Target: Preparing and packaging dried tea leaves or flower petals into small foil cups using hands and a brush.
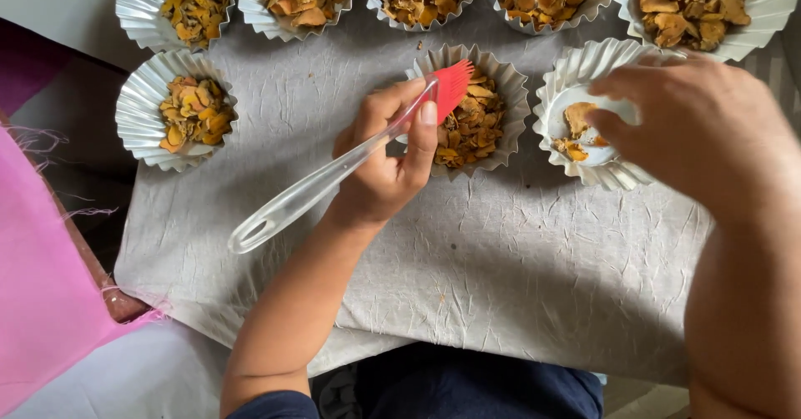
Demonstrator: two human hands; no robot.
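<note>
My left hand (385, 164) grips a silicone brush (334, 173) with a clear handle and a red head, the bristles resting over a fluted metal cup (505, 85) full of dried orange-brown pieces. My right hand (701, 131) reaches into the neighbouring fluted cup (561, 93), which holds only a few pieces (577, 131); its fingers are curled at the cup's inside, and I cannot tell if they pinch a piece.
Several more filled fluted cups line the far edge, among them one (142, 6) at the left and one (772, 6) at the right. Another filled cup (138, 110) sits at the left. All rest on a crumpled grey cloth (501, 277). Pink fabric (42, 302) lies at the left.
</note>
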